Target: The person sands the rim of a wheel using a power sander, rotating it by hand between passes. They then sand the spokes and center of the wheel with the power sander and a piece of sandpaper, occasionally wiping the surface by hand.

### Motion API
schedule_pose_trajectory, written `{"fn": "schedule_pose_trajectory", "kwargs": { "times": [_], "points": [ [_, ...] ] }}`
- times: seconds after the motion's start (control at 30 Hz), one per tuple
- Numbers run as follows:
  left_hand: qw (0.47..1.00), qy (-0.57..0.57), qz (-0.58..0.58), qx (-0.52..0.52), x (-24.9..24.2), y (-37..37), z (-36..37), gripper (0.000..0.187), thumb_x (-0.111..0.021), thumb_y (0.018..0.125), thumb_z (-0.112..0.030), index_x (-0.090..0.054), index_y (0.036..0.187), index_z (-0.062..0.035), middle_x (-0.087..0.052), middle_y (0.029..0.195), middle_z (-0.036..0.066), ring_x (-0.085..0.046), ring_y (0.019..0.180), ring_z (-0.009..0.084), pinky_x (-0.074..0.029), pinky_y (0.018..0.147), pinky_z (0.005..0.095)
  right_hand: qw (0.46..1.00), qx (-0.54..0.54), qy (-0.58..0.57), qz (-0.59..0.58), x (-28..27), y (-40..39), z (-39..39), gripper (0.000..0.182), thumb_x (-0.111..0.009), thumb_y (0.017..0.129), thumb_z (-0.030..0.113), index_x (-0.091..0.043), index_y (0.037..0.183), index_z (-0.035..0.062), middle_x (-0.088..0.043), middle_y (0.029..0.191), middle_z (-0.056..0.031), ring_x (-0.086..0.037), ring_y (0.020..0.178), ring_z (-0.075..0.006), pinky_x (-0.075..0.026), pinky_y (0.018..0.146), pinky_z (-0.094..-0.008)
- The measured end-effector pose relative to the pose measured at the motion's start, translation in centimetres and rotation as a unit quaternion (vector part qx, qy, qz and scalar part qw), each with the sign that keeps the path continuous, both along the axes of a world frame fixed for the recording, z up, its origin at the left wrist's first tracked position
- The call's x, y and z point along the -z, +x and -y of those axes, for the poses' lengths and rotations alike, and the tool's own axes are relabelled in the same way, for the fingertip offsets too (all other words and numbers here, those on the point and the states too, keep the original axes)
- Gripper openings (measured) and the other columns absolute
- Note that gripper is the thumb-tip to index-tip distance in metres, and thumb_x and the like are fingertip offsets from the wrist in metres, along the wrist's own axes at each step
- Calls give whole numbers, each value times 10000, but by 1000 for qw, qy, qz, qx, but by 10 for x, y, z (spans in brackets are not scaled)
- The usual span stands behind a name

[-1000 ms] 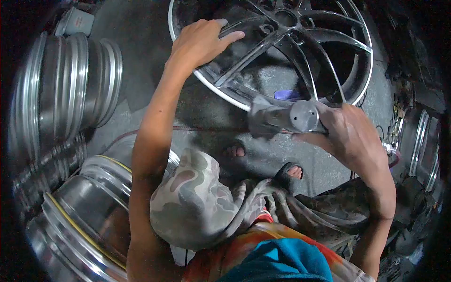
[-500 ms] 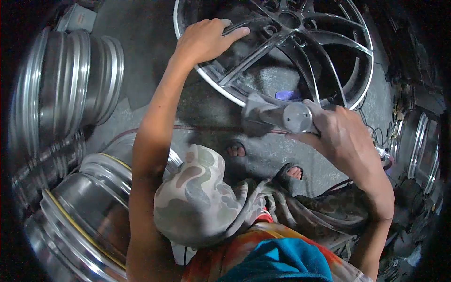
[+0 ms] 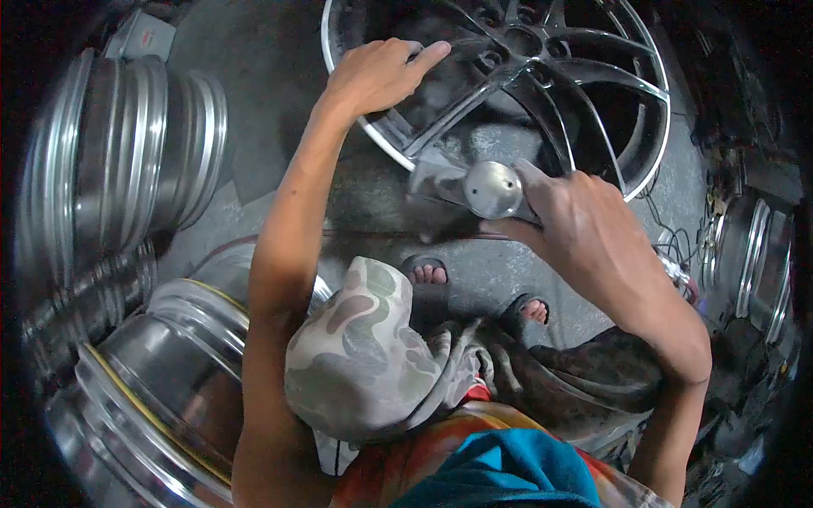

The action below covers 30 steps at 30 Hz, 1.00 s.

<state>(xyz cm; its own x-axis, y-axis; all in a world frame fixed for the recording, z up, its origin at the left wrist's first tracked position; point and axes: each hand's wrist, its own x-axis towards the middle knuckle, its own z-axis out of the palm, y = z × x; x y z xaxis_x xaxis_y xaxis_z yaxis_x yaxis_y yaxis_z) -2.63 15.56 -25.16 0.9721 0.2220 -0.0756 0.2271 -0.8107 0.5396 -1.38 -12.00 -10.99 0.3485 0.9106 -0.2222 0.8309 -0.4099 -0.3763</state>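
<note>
A dark alloy wheel rim [image 3: 474,95] with thin, bright-edged spokes and a bright outer lip lies at the top of the view. My left hand [image 3: 377,76] is closed over its left edge, thumb stretched toward a spoke and the other fingers curled down, partly hidden. My right hand [image 3: 576,207] grips a grey metal power sander [image 3: 494,190] with a round cap. The sander's left end overlaps the near lip of the rim.
Bright metal wheel rims [image 3: 140,144] are stacked at the left, with more rims [image 3: 161,356] lower down. A grey box [image 3: 146,35] sits behind them. Another rim [image 3: 754,262] and thin cables [image 3: 677,222] are at the right. My sandalled feet [image 3: 428,273] are on the floor.
My right hand and the sander have moved left along the near lip of the rim. The purple piece behind the sander is now out of sight. My left hand keeps its hold.
</note>
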Motion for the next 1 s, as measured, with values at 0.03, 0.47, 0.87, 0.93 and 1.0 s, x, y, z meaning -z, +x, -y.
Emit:
{"fn": "schedule_pose_trajectory", "kwargs": {
  "times": [0.03,0.47,0.87,0.93,1.0],
  "points": [
    [1000,-1,1,-3,0,1,-3,665,-413,1022,-660,-750,1108,-93,-707,723,127,-730,789,328,-538,811,452,1000,-2,-6,15,-3,0,3,366,-718,929,333,-609,949,-16,-614,626,-204,-660,635,-429,-538,571,-494],
    [943,-286,-155,74,-14,15,-26,601,-470,1054,-573,-689,1135,-19,-716,884,83,-686,763,146,-561,703,299,998,-24,31,39,9,0,-14,361,-745,902,290,-611,954,-41,-634,671,-205,-674,671,-422,-542,593,-489],
    [860,-402,-288,124,-21,38,-49,649,-635,983,-547,-704,1152,76,-764,1038,194,-738,931,238,-585,838,365,994,-7,78,73,26,1,-62,345,-738,907,287,-633,928,-42,-692,733,-220,-719,719,-399,-585,640,-469],
    [860,-404,-286,119,-20,40,-50,649,-641,978,-549,-707,1156,72,-766,1034,190,-737,932,234,-583,835,362,994,-13,78,71,18,-1,-59,351,-732,912,296,-644,952,-42,-694,731,-216,-720,714,-394,-586,638,-465],
    [853,-407,-307,114,-24,39,-50,644,-653,968,-555,-712,1170,54,-767,1049,184,-734,923,235,-574,837,357,993,-18,86,77,13,2,-57,360,-713,926,317,-662,988,-34,-698,729,-208,-723,705,-381,-590,630,-452]
  ]
}}
